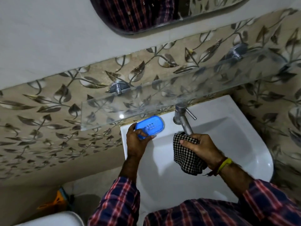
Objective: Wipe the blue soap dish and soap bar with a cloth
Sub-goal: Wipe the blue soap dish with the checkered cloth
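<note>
Holding the blue soap dish (149, 126) in the curled fingers (143, 133) of our left hand (136, 141) at the back left corner of the white sink (236, 128), we keep the checked cloth (185, 158) bunched in the closed fingers (189, 143) of our right hand (201, 148), just below the tap (183, 120) and apart from the dish. We judge the wiping not yet begun or between strokes; no soap bar shows, and the dish looks empty. A glass shelf (162, 97) spans the leaf-patterned wall tiles (48, 111) beneath a mirror (146, 12).
</note>
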A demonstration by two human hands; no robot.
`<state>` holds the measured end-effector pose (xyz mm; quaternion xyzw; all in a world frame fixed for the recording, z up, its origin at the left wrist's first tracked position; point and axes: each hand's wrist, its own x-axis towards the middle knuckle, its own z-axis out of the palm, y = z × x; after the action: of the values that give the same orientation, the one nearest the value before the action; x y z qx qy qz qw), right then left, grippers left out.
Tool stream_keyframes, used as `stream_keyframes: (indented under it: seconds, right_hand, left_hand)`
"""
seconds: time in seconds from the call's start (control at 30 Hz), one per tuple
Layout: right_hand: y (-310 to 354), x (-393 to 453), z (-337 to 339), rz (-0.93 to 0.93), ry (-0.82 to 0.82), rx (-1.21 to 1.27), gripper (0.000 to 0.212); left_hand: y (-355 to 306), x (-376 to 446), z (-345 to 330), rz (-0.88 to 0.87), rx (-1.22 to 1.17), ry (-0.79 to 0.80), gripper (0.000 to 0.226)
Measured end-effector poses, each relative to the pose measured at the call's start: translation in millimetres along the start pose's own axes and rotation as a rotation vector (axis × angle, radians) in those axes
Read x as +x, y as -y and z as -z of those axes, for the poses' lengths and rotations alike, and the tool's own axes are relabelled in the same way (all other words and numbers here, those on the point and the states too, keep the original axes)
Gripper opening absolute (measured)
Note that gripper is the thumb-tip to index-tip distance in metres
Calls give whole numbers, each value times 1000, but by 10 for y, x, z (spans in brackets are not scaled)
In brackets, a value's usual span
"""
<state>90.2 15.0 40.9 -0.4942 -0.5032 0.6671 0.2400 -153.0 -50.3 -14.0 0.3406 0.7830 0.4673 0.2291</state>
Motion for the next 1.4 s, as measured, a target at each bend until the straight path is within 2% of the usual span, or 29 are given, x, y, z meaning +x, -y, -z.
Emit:
stream_keyframes:
  seconds: [0.13,0.23,0.43,0.5,0.6,0.7,0.8,0.87,1.0,1.1,1.23,1.3,1.37,1.4]
  right_hand:
    - [12,-3,19,22,-4,-19,4]
    - [33,-18,42,39,7,3,3]
    - [154,-70,172,155,-58,-16,4]
    - [193,-91,236,191,-108,-69,8]
    - [243,-133,294,237,-158,-169,11]
    - [272,-190,339,252,-176,-222,12]
    - [302,-243,381,275,-200,-368,11]
    - [323,-273,379,296,-186,-463,19]
    - [282,-289,357,283,-131,-476,16]
    - [219,-294,364,210,-68,-346,16]
    - [189,-341,435,175,-12,-184,24]
    - [235,-369,474,198,5,-135,21]
    - [315,-389,508,228,9,-78,18]
    - [368,-396,527,240,9,-47,18]
  left_hand:
    - [-43,-56,24,-108,96,-5,36]
    - [-105,-93,43,-155,109,-29,47]
    - [-222,-332,124,-209,-20,-82,42]
    - [-269,-447,157,-200,-79,-41,60]
    - [-368,-617,225,-202,-33,3,80]
    - [-424,-713,292,-329,86,73,85]
    - [-545,-775,307,-483,318,229,89]
    - [-646,-837,264,-489,417,316,93]
    - [-808,-936,169,-389,386,404,96]
    - [-872,-990,157,-307,203,428,92]
    - [-912,-1040,178,-60,-281,379,63]
    - [-930,-1037,179,121,-580,317,54]
    - [-952,-1058,142,354,-900,311,56]
    - [-974,-1074,108,428,-988,308,54]
